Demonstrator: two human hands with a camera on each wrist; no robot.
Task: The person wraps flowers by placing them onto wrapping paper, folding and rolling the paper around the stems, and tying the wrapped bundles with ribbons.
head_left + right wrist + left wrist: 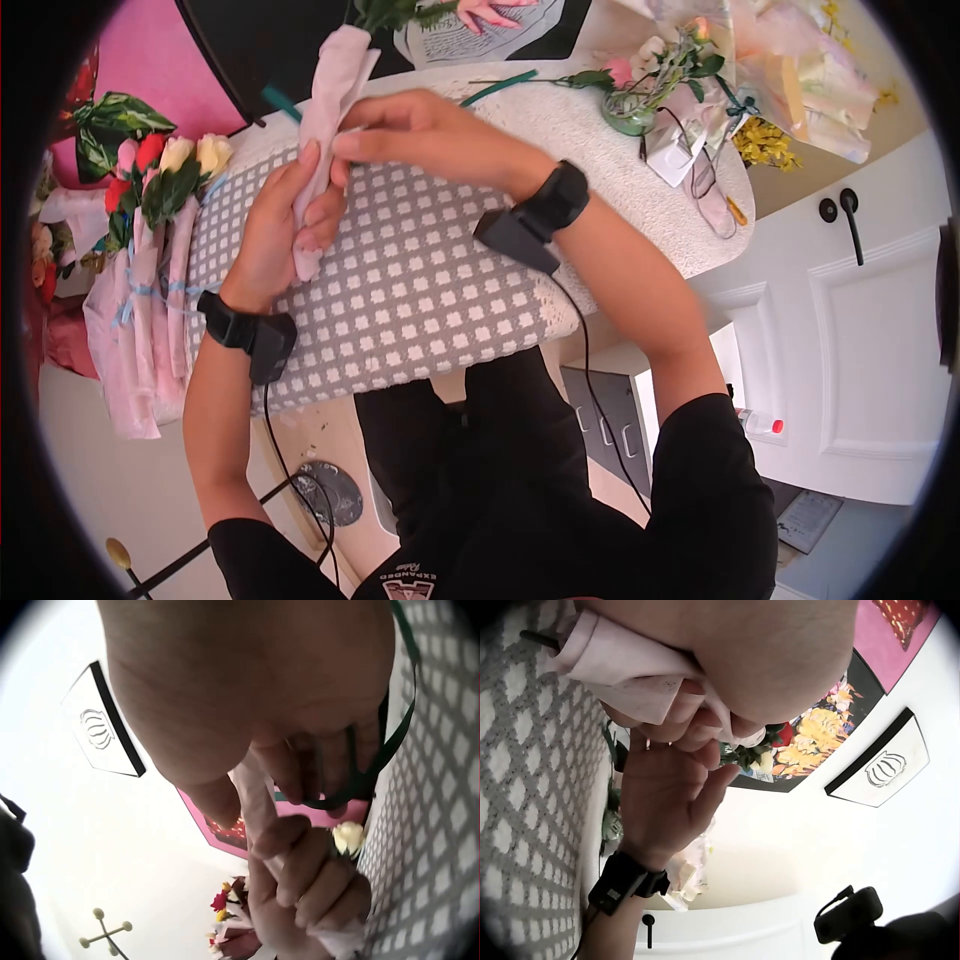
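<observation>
My left hand grips the lower part of a single flower's stem wrapped in pale pink paper, held at a slant over the table. Green leaves show at the wrap's top; the bloom is out of the head view. My right hand is at the middle of the wrap, thumb and fingers on either side of it. A dark green ribbon runs through the right hand's curled fingers and behind the wrap. In the left wrist view, a dark stem end sticks out of the paper.
A grey-and-white checked cloth covers the table's near part. Several paper-wrapped flowers lie at the left edge. At the back right are a glass vase with flowers, eyeglasses and bouquet paper. A white door stands right.
</observation>
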